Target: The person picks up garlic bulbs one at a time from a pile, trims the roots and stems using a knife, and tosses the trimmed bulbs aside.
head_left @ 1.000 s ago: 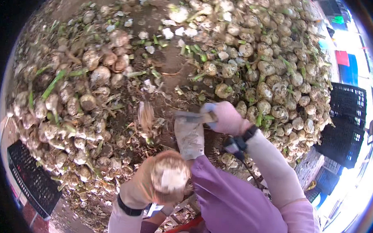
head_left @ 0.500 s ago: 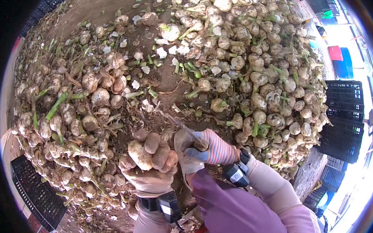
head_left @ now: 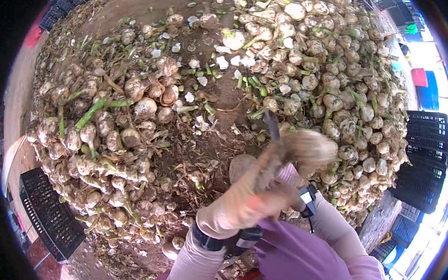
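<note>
My left hand [head_left: 241, 202], in a dirty striped glove, reaches across to the right in front of my right hand. It grips a garlic bulb [head_left: 310, 148] by its stem end; both are smeared by motion. Behind it, my right hand [head_left: 291, 176] is mostly covered, with only a strip of striped glove and the wrist showing. A dark knife blade [head_left: 272, 126] points upward from this hand; its handle is hidden. A rounded, dirt-stained shape below the blade, perhaps my knee, lies close to both hands.
Heaps of garlic with cut stems lie to the left [head_left: 101, 135] and right [head_left: 344, 100]. Peel scraps and green stem pieces [head_left: 253, 84] litter the soil between. Black crates stand at lower left [head_left: 51, 215] and right [head_left: 423, 157].
My left hand has swung right and up from the lower middle, carrying the garlic bulb across my right hand. The knife blade now points more upward. The camera view has shifted slightly left.
</note>
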`<state>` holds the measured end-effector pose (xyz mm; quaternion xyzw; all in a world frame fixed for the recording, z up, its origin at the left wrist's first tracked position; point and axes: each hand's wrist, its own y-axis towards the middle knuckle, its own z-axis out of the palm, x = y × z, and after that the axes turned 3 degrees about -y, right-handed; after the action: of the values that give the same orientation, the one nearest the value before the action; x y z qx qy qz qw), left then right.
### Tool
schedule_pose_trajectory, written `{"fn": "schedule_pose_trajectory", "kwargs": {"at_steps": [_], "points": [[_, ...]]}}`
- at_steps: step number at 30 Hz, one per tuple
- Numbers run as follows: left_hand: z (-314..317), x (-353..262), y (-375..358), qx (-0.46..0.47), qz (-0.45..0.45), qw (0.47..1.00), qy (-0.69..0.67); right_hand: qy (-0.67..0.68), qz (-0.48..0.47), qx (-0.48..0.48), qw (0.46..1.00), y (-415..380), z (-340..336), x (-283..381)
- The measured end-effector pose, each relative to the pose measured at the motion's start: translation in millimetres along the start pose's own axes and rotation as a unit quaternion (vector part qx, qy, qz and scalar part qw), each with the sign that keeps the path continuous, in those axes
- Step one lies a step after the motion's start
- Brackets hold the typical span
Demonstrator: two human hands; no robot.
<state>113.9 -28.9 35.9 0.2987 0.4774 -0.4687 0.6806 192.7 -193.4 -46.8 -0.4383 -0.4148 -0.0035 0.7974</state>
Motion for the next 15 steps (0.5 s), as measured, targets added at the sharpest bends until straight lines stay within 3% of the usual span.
{"fn": "schedule_pose_trajectory", "kwargs": {"at_steps": [1, 2, 3, 4, 5, 6, 8, 10, 11, 12, 15], "points": [[8.9, -9.1, 3.9, 0.026, -0.056, 0.989, -0.132, 0.082, -0.095, -0.007, 0.992, 2.2, 0.7, -3.5], [12.7, -15.8, 9.6, 0.053, -0.111, 0.958, -0.26, 0.028, -0.128, -0.034, 0.991, 11.1, -6.3, -12.3], [2.7, -22.1, 21.4, -0.07, -0.174, 0.981, -0.056, -0.005, -0.055, -0.029, 0.998, 5.8, -6.2, 0.0], [-19.9, -28.7, 36.2, -0.188, -0.228, 0.943, 0.151, -0.038, 0.018, -0.025, 0.999, -1.4, -4.0, 14.8], [-78.8, 25.9, 40.2, -0.185, 0.069, 0.878, 0.436, -0.048, -0.004, -0.038, 0.998, -1.6, 0.1, 18.7], [-85.0, 5.6, 51.3, -0.212, -0.117, 0.786, 0.569, -0.045, -0.003, -0.038, 0.998, -0.4, 0.0, 16.6], [-119.3, -6.0, 74.4, -0.191, -0.299, 0.707, 0.612, 0.007, 0.005, -0.014, 1.0, 0.3, -2.7, 12.4], [-143.4, -0.3, 78.7, -0.081, -0.231, 0.524, 0.816, -0.016, 0.004, -0.021, 1.0, 3.3, -1.0, 13.8], [-147.3, 3.4, 84.8, -0.062, -0.239, 0.541, 0.804, -0.039, 0.001, -0.024, 0.999, 5.1, 1.9, 14.4], [-146.5, 9.7, 88.5, -0.061, -0.277, 0.514, 0.809, -0.036, 0.0, -0.022, 0.999, 6.0, 5.0, 14.3], [-153.5, 8.6, 92.9, -0.03, -0.28, 0.519, 0.807, 0.01, -0.029, -0.024, 0.999, 8.4, 10.0, 15.3]]}}
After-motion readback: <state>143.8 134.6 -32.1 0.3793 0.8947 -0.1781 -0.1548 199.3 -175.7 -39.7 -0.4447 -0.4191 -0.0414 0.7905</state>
